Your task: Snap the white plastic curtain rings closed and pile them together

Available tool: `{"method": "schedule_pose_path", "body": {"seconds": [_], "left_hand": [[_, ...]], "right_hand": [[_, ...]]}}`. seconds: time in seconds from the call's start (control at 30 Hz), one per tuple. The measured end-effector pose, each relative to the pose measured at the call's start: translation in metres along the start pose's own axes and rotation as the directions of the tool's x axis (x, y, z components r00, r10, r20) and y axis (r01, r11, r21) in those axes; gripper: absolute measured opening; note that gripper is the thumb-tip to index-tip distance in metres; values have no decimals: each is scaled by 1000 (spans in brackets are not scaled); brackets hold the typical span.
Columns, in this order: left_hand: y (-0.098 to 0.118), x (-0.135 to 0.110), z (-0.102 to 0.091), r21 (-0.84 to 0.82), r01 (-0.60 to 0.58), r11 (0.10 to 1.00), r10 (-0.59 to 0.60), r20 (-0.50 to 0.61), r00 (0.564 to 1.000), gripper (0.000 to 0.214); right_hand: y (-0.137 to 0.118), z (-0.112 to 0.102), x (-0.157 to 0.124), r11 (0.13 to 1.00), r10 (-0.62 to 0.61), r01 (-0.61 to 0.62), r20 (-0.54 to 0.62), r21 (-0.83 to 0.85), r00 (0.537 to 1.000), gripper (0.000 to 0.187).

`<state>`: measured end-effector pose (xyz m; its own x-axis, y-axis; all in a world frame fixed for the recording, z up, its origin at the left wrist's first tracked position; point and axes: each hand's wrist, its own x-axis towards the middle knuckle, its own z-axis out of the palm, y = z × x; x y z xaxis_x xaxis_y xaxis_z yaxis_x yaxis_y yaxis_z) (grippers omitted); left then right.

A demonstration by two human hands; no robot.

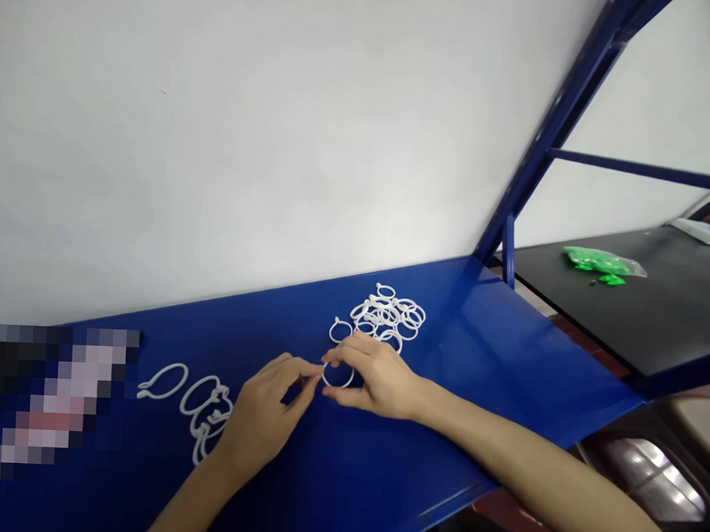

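Observation:
A thin white plastic ring [339, 387] is held between my two hands above the blue tabletop. My right hand [381, 377] curls around its right side, thumb below and fingers above. At the ring's left edge, my left hand [270, 403] pinches with thumb and fingertips, which hide that part of it. Just beyond my right hand lies a pile of similar white rings [382, 314] with small knobs. Several more white rings [200, 381] lie left of my left hand, partly covered by it. One ring [177, 366] farther left has its ends apart.
The blue table [446, 325] meets a white wall [248, 136] at the back. A blue metal frame [549, 141] rises at the right. Beyond it, a black table [588, 315] bears a clear bag of green pieces [599, 261]. Pixelation covers an area at the far left.

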<state>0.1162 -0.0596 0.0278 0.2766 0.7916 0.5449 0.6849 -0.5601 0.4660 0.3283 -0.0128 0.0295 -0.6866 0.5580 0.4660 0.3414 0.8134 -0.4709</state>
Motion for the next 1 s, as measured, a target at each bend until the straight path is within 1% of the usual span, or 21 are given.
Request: {"method": "schedule_pose_path", "body": {"seconds": [0.13, 0.2, 0.27, 0.33, 0.4, 0.47, 0.5, 0.57, 0.6, 0.63, 0.7, 0.77, 0.83, 0.93, 1.0], "left_hand": [[-2, 0, 2, 4, -24, 1000, 24, 8, 1000, 15], [-5, 0, 6, 22, -41, 999, 41, 9, 999, 16], [-10, 0, 7, 72, -54, 996, 54, 5, 999, 17], [-17, 0, 3, 155, -33, 987, 32, 9, 999, 23], [-30, 0, -8, 254, 23, 967, -29, 20, 999, 31], [-46, -1, -26, 343, 56, 938, -70, 28, 997, 32], [-55, -2, -35, 378, 48, 925, -69, 41, 997, 32], [-71, -8, -52, 418, 66, 906, -116, 96, 989, 37], [-76, -11, -58, 431, 76, 899, -154, 148, 977, 39], [-81, -14, -63, 454, 101, 885, -214, 206, 955, 42], [-84, -20, -68, 487, 134, 863, -314, 308, 898, 46], [-82, -22, -68, 506, 144, 850, -371, 384, 845, 44], [-77, -20, -65, 515, 140, 845, -398, 432, 810, 38], [-72, -13, -59, 520, 142, 842, -416, 459, 785, 28], [-70, -10, -57, 519, 152, 841, -422, 453, 786, 26]], "right_hand": [[2, 1, 0, 1000, -3, 3, 4, -10, 1000, 36], [3, 1, 1, 999, -2, 3, 18, -43, 1000, 39], [5, -1, 2, 996, -6, 9, 30, -92, 1000, 40], [9, -5, 3, 989, 0, 1, 4, -151, 1000, 39], [15, -11, 4, 975, 34, -49, -69, -216, 997, 38], [22, -20, 5, 948, 80, -123, -154, -293, 985, 39], [26, -24, 5, 928, 103, -162, -189, -334, 977, 40], [33, -32, 5, 879, 145, -234, -235, -415, 961, 41], [36, -35, 5, 851, 168, -267, -247, -452, 954, 41], [38, -38, 5, 823, 193, -297, -255, -483, 948, 41], [41, -42, 4, 777, 237, -345, -263, -526, 935, 42], [41, -45, 4, 753, 265, -370, -264, -544, 927, 43], [41, -45, 3, 749, 282, -378, -256, -543, 925, 43], [40, -44, 4, 756, 289, -371, -234, -540, 928, 43], [41, -43, 4, 760, 284, -364, -228, -539, 931, 41]]}}
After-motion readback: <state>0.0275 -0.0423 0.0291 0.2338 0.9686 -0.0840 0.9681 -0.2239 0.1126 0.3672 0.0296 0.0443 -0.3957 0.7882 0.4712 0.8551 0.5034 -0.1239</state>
